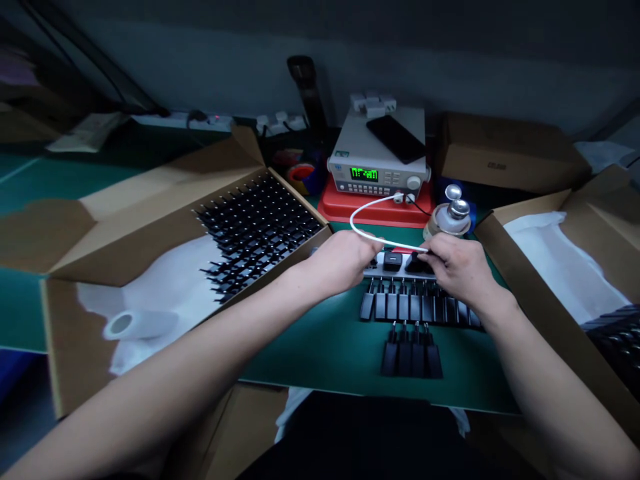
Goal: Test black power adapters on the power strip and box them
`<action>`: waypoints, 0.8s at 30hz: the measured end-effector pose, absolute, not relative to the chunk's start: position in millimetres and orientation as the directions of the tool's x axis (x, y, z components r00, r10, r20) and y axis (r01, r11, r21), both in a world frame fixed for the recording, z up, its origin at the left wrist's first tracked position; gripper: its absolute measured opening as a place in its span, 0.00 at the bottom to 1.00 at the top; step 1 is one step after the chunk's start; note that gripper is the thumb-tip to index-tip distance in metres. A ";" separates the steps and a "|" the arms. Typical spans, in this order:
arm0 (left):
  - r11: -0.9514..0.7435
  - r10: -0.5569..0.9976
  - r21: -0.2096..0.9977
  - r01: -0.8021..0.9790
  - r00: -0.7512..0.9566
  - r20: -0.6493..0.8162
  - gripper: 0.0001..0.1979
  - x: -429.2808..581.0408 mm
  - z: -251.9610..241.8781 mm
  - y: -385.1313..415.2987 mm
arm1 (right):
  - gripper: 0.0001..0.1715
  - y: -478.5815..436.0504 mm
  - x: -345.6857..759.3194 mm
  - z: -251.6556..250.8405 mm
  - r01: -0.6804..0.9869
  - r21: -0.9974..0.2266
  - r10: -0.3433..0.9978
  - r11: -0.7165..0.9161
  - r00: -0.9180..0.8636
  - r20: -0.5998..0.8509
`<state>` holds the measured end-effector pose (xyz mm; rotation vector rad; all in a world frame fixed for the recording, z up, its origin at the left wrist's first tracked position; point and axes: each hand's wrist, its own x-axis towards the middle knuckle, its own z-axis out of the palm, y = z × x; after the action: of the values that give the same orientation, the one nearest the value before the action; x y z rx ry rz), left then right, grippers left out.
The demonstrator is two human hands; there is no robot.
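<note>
My left hand [345, 261] is closed at the end of a white cable [361, 212] that loops back to a grey test meter [379, 155] with a green display. My right hand [457, 267] is closed over a black charger [416, 263] on a grey strip, beside another black charger [393, 261]. The two hands nearly meet above the green mat [320, 347]. In front of them lie a long row of black chargers [417, 309] and a shorter row [411, 355].
An open cardboard box [145, 200] at the left holds several black chargers [257, 230] on white foam. Another box [560, 267] with white foam stands at the right. A phone [396, 138] lies on the meter. A metal-capped jar [449, 219] and tape roll [302, 177] stand behind.
</note>
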<state>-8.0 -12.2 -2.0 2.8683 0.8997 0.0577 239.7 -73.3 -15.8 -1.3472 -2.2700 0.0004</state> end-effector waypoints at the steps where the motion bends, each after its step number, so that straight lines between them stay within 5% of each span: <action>1: -0.816 0.567 0.113 0.566 0.823 -0.030 0.18 -8.0 -3.8 -12.3 | 0.05 -73.4 241.2 -16.0 0.820 -0.249 0.819 0.515 -0.386 0.424; 4: -0.820 0.563 0.064 0.569 0.822 -0.082 0.25 -7.1 -11.2 -13.7 | 0.05 -73.7 244.5 -16.3 0.819 -0.261 0.820 0.510 -0.373 0.433; 8: -0.800 0.585 0.120 0.588 0.809 -0.058 0.23 -2.3 -19.8 -18.3 | 0.04 -73.5 242.7 -14.9 0.835 -0.218 0.823 0.506 -0.392 0.411; 12: -0.788 0.601 0.223 0.574 0.795 0.082 0.22 13.0 -21.6 -25.3 | 0.06 -74.3 235.4 -14.6 0.822 -0.200 0.811 0.533 -0.429 0.397; 18: -0.733 0.650 0.357 0.579 0.751 0.115 0.06 48.8 -26.8 -31.1 | 0.09 -77.2 230.5 -14.6 0.805 -0.254 0.820 0.536 -0.425 0.383; 24: -0.699 0.701 0.320 0.640 0.702 0.128 0.05 55.7 -33.5 -35.4 | 0.10 -79.2 228.5 -15.2 0.813 -0.237 0.818 0.532 -0.421 0.392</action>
<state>55.7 -35.4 -33.5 2.6598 1.0675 0.3516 228.5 -79.2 -15.2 -1.3265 -2.3124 0.0154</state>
